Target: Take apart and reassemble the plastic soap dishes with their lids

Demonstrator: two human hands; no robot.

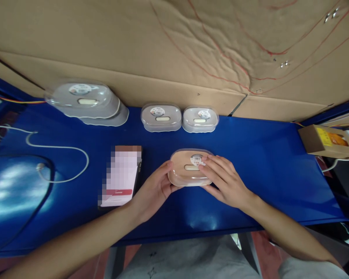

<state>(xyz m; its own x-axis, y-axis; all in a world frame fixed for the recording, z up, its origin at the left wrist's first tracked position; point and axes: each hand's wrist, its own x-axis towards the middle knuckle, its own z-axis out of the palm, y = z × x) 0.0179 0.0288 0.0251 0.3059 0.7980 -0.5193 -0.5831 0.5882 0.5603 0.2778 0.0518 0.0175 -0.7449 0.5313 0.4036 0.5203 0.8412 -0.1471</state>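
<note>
A peach-coloured oval food container (178,162) with a clear lid, a round label and a pale oblong tab is between my hands, over the front middle of the table. My left hand (158,188) grips its left end, thumb at the lid's edge and fingers partly hidden beneath. Across the lid's right side lie the fingers of my right hand (225,180), partly covering the label, with the thumb at the front edge. Behind it stand two similar grey containers side by side, a left one (151,122) and a smaller right one (189,122).
Stacked larger grey containers (101,104) stand at the back left. A phone (120,174) with a lit screen lies left of my hands on the blue table (267,162). A white cable (66,147) loops at left. A cardboard box (312,141) is at the right edge.
</note>
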